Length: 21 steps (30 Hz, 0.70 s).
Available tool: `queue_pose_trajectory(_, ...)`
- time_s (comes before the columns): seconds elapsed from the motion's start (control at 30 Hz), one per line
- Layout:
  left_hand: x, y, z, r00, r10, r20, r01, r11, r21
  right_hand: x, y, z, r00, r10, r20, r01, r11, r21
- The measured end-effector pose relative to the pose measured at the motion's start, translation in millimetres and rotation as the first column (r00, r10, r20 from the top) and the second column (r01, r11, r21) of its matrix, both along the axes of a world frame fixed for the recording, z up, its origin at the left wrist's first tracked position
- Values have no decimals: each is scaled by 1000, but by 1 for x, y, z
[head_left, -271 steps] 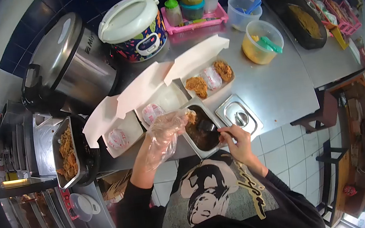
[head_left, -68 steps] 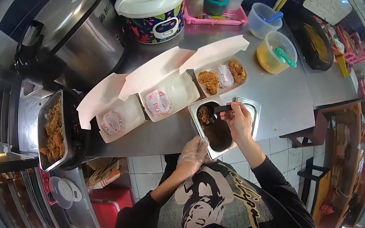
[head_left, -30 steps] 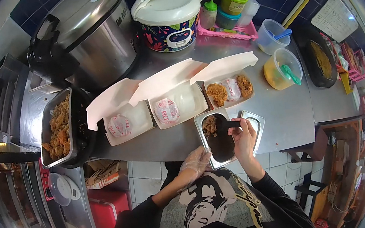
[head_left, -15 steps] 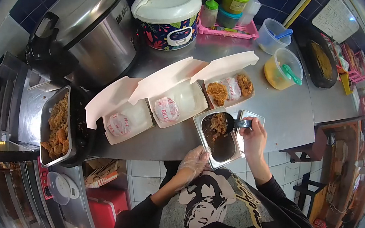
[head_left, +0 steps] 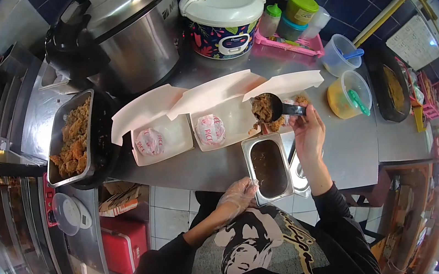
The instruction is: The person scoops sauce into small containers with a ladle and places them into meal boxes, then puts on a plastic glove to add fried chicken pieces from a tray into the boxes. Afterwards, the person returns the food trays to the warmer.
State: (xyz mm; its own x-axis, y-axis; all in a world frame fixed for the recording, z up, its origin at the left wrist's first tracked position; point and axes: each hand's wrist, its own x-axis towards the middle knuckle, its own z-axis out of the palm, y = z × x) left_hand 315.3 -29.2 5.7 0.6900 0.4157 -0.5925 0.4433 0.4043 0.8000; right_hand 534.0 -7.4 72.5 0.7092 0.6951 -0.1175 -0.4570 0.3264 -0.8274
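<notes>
Loaded ladle (head_left: 277, 108); in right hand (head_left: 309, 135)

"RICE" in red print on the wrapped bundle (head_left: 210, 130) in the middle box (head_left: 234, 127), also on the wrapper (head_left: 150, 142) in the left box (head_left: 176, 135). Big steel cooker (head_left: 136, 51), far left: "M", rest unclear. Near shirt (head_left: 267, 244) script ends "ipa"; far-right sheet (head_left: 413, 44) and green tub (head_left: 302, 8) label illegible.

Light gleams off the counter (head_left: 349, 153) and steel cooker (head_left: 136, 51); glare whitens the far right; fisheye edges curve into black.
</notes>
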Motion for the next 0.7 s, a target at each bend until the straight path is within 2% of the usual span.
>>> queue_pose_trajectory(0.07, 1, 6, 12, 996, -55, -77, 53, 998, -18, 1, 10, -8, 1000, 26, 15, -26, 1000, 4)
queue_pose_trajectory(0.17, -1, 3, -1, 996, -69, -54, 73, 994, 86, -2, 24, -22, 999, 36, 37, -35, 999, -30)
queue_pose_trajectory(0.27, -2, 0, -10, 1000, -22, 11, 22, 1000, -6, -6, 32, -38, 991, 70, 117, -60, 994, -87)
queue_pose_trajectory(0.43, -3, -1, -14, 999, -44, 30, 42, 997, 66, -9, 43, -61, 936, 196, 292, -133, 966, -223)
queue_pose_trajectory(0.53, -4, 0, -14, 998, -43, 35, 41, 997, 58, -11, 47, -66, 846, 329, 421, -127, 889, -439)
queue_pose_trajectory(0.63, -2, 1, -11, 999, -42, 1, 42, 999, 27, -17, 52, -71, 753, 391, 529, -146, 884, -444)
queue_pose_trajectory(0.7, -2, 2, -9, 997, -66, -27, 68, 995, 72, -21, 50, -69, 613, 458, 644, -145, 866, -478)
